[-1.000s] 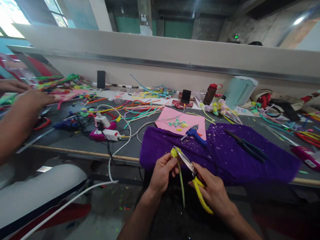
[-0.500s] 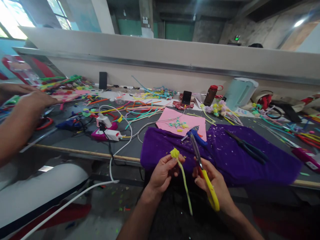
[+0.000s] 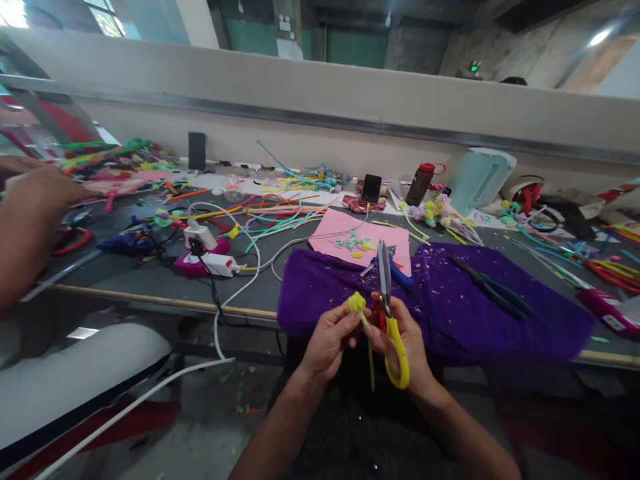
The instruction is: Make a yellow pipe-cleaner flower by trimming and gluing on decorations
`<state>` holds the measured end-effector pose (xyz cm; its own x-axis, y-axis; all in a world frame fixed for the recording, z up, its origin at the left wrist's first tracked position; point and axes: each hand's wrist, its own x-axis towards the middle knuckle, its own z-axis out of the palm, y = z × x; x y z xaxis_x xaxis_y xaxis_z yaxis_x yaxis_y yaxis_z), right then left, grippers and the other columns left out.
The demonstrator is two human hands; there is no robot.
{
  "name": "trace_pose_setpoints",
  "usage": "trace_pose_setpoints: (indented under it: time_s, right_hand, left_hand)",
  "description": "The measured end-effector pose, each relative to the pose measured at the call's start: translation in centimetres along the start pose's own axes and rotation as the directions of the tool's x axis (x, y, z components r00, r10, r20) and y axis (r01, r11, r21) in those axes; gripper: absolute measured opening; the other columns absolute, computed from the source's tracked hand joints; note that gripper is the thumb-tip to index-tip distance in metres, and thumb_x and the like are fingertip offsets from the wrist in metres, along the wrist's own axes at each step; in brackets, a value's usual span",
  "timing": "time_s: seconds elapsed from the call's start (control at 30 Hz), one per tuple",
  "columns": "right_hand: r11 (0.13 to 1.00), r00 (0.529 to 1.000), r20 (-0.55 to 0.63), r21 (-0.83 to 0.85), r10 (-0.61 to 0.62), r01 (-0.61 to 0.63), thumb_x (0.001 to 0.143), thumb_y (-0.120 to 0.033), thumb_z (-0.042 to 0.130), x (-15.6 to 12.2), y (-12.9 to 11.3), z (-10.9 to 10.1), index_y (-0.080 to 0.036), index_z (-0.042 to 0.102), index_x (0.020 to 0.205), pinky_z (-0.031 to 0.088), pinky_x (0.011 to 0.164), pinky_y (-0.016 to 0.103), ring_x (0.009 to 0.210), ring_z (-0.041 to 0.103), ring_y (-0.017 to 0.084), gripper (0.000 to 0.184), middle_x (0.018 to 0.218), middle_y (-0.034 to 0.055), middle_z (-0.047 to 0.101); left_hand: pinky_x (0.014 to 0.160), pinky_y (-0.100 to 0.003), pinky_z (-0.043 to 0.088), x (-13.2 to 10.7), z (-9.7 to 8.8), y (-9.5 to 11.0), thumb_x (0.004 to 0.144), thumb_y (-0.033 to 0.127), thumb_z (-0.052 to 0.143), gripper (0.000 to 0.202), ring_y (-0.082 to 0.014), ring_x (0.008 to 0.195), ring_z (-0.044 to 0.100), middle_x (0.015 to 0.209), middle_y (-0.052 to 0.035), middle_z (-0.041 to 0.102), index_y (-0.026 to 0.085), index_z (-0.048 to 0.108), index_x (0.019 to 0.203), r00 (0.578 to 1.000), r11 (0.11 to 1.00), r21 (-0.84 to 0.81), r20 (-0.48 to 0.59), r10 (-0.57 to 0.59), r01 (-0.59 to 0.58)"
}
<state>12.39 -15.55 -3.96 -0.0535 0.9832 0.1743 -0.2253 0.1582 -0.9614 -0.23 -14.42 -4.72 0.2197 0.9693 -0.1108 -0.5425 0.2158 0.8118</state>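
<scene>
Between the fingers of my left hand is a small yellow flower, pinched just under its head. Its fuzzy pale-yellow stem hangs down. My right hand is wrapped round a pair of yellow-handled scissors, blades pointing up and away. The right thumb and finger also touch the stem close below the flower head. Beneath and beyond both hands lies a purple cloth. A pink sheet with small yellow and green snippets rests past it, and a blue-handled tool lies partly hidden behind the scissors.
Dark-handled pliers lie on the cloth's right side. A power strip with white plugs and cables occupies the left. Behind stand a phone, a bottle and a pale-blue jug. Another person's arm reaches in at far left.
My right hand has moved left with the scissors, and its fingers now meet the stem beside my left hand. The flower has shifted slightly right.
</scene>
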Motion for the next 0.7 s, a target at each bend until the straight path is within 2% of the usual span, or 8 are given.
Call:
trace_pose_setpoints:
  time_s: [0.13,0.27,0.33,0.43,0.53,0.7]
  right_hand:
    - [1.000,0.999,0.031,-0.004,-0.028,0.028,0.066,-0.017,0.071,0.0,0.1,-0.3,-0.025,0.049,0.109,0.047,0.053,0.018,0.062,0.056,0.010,0.049,0.087,-0.0004,0.061]
    - [0.998,0.997,0.054,-0.017,-0.056,0.057,0.067,-0.020,0.071,0.1,0.2,-0.2,-0.025,0.048,0.109,0.049,0.058,0.021,0.071,0.059,0.013,0.049,0.091,0.0011,0.062]
    - [0.996,0.995,0.073,-0.062,-0.066,0.071,0.068,-0.022,0.070,0.1,0.1,-0.1,-0.024,0.047,0.110,0.050,0.062,0.023,0.076,0.060,0.015,0.048,0.095,0.0026,0.061]
    - [0.971,0.993,0.108,-0.230,-0.047,0.071,0.071,-0.023,0.066,-0.4,-0.4,-0.6,-0.023,0.046,0.114,0.049,0.062,0.023,0.073,0.059,0.015,0.048,0.090,0.0027,0.061]
    - [0.900,0.994,0.111,-0.429,-0.026,0.072,0.074,-0.024,0.063,-1.6,-1.1,-1.9,-0.023,0.045,0.117,0.048,0.062,0.022,0.068,0.058,0.013,0.047,0.080,0.0004,0.059]
    - [0.719,0.992,0.101,-0.684,-0.077,0.126,0.074,-0.028,0.062,-3.6,-1.4,-4.7,-0.023,0.041,0.123,0.049,0.069,0.025,0.076,0.059,0.016,0.054,0.089,0.0030,0.060]
  left_hand:
    - [0.042,-0.015,0.031,0.0,0.2,-0.1,0.061,0.022,0.072,0.027,-0.0034,0.048,0.045,0.073,-0.0014,0.062,0.014,0.067,0.087,1.000,0.999,-0.040,-0.020,-0.011,0.011]
    - [0.041,-0.015,0.030,0.2,0.3,-0.3,0.059,0.022,0.073,0.023,-0.0042,0.048,0.046,0.068,-0.0008,0.060,0.013,0.065,0.079,0.998,0.998,-0.061,-0.065,-0.014,0.010]
    - [0.040,-0.015,0.030,0.3,0.2,-0.3,0.060,0.023,0.073,0.021,-0.0039,0.047,0.045,0.066,-0.0008,0.060,0.012,0.065,0.076,0.996,0.998,-0.067,-0.083,-0.015,0.009]
    - [0.039,-0.014,0.029,0.2,0.1,-0.2,0.062,0.024,0.071,0.019,-0.0038,0.046,0.043,0.061,0.0012,0.056,0.012,0.063,0.075,0.993,0.996,-0.089,-0.118,0.000,-0.011]
    - [0.038,-0.013,0.028,0.0,-0.1,0.2,0.064,0.025,0.069,0.017,-0.0038,0.046,0.043,0.060,0.0022,0.054,0.013,0.062,0.074,0.989,0.995,-0.088,-0.146,0.026,-0.039]
    - [0.036,-0.013,0.027,-0.3,-0.1,0.6,0.066,0.026,0.068,0.017,-0.0025,0.044,0.041,0.063,0.0010,0.056,0.012,0.061,0.073,0.992,0.992,-0.118,-0.124,0.027,-0.042]
